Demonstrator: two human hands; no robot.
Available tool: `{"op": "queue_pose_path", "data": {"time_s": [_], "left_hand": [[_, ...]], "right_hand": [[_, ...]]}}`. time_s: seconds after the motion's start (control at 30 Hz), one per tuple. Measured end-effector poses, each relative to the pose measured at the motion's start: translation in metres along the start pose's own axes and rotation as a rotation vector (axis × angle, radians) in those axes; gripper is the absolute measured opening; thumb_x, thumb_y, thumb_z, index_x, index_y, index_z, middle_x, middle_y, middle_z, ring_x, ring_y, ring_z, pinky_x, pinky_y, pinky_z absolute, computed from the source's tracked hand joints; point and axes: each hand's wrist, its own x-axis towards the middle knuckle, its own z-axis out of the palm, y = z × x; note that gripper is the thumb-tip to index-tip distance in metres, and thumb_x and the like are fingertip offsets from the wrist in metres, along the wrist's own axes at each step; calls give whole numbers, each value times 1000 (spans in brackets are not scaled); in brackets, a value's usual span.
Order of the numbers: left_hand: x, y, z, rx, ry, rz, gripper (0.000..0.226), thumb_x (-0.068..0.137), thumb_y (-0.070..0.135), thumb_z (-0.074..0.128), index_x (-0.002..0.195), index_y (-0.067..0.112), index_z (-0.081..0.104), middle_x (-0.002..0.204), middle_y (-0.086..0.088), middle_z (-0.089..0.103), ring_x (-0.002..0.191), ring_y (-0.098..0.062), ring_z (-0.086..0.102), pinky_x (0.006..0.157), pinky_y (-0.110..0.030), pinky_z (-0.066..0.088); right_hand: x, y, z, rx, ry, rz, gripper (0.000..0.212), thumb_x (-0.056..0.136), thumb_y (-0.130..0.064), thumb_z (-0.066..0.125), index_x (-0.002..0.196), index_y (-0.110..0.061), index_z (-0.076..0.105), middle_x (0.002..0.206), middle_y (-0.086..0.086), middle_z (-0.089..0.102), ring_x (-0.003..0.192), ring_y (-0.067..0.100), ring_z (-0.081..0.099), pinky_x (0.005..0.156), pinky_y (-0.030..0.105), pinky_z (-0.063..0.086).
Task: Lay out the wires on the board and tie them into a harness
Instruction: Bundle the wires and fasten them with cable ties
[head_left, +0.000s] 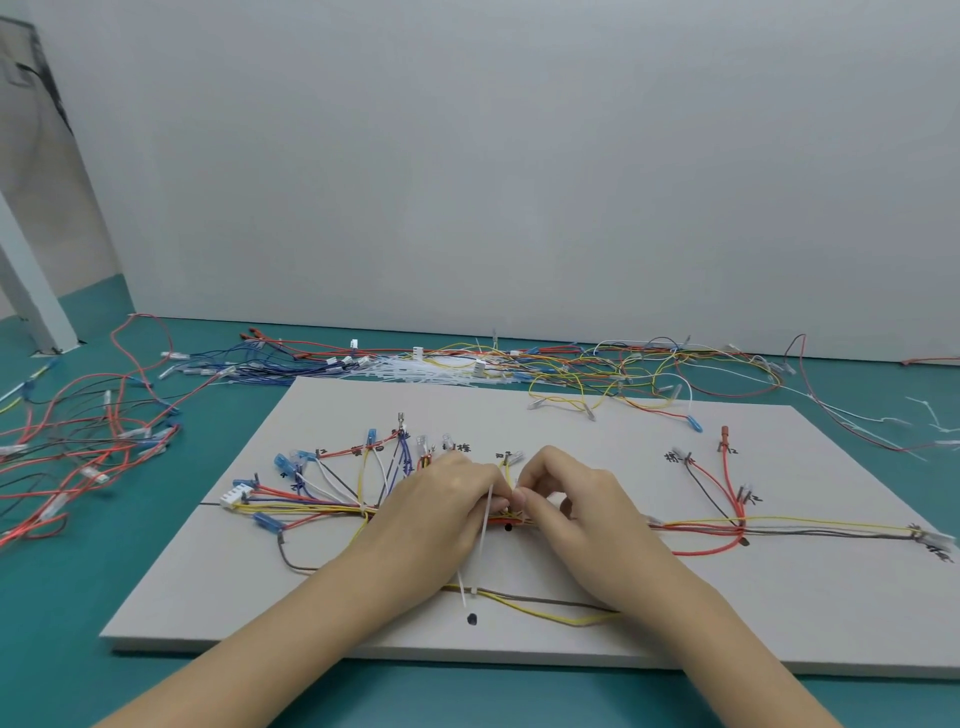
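The teal counter carries a pale board marked with handwritten labels and black dots. Behind the board and to its left lie heaps of loose wires and a pile of white cable ties, so plenty of stock is unused.

On the board, the harness is well along: a trunk of red, yellow and dark wires runs along a drawn line from a white connector at the left to terminals at the far right, with branches fanning up to labelled spots. One tie already binds a brown and yellow branch near the front edge.

At mid-trunk, the left hand pinches a white cable tie whose tail slants down, and the right hand pinches at the same spot, fingers curled; exactly what it grips is hidden. This tie looks not yet cinched, and the left fan and right junction show no clear ties, so several bindings probably remain.
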Motion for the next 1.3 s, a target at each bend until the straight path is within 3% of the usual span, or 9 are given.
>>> {"op": "queue_pose_path", "data": {"time_s": [0.2,0.4,0.53,0.63,0.73,0.83,0.97,1.2,1.3], "left_hand": [[2,0,2,-80,23,42,15,94,14,60,94,27,67,88,12,62,88,-5,48,78,-24,40],[6,-1,3,-312,81,-65,18,87,7,68,87,23,75,80,10,65,80,-8,59,71,-22,44],[7,0,2,-453,95,-220,15,85,5,70,89,17,78,80,8,72,79,-9,67,76,-29,53],[8,-1,0,-522,107,-291,11,83,6,73,91,13,78,78,3,75,75,-10,69,70,-25,53],[9,2,0,-528,123,-303,13,79,5,77,87,15,77,70,5,72,64,-3,65,63,-14,47],[9,3,-1,-510,121,-298,17,75,4,80,83,19,77,71,6,73,67,-2,67,66,-15,50],[11,4,-2,-500,130,-327,21,75,4,80,81,24,76,69,10,72,65,0,64,67,-27,52],[11,5,-1,-514,125,-355,17,79,6,77,91,18,77,75,2,74,65,-1,63,67,-26,50],[12,3,0,-535,124,-341,9,81,8,75,87,15,78,67,7,72,59,1,59,56,-16,44]], "right_hand": [[1,-1,-1,43,7,44,16,93,-15,59,81,-25,54,72,-11,60,70,3,54,60,12,36],[2,-1,1,58,32,99,8,89,-18,65,82,-21,63,80,-13,61,82,3,51,66,13,33],[3,-4,-1,291,-12,217,7,89,-12,66,82,-10,66,69,-7,64,57,3,51,53,17,43],[3,-4,-1,482,-73,340,9,91,-9,63,87,0,63,70,8,67,54,9,57,43,20,42],[4,-3,-3,595,-65,406,8,90,-3,63,88,5,62,71,18,67,58,20,61,50,28,50],[5,-2,-4,670,-52,441,1,85,2,67,85,2,67,68,19,67,57,22,62,55,27,55],[5,0,-3,693,-57,470,6,82,4,70,82,-2,71,70,20,69,56,19,64,58,24,57],[5,1,1,661,-31,451,5,83,1,70,79,-3,71,63,14,69,48,17,62,42,23,50],[4,2,2,617,-42,422,8,87,0,66,81,-2,72,67,13,68,47,18,60,37,22,45]]}}
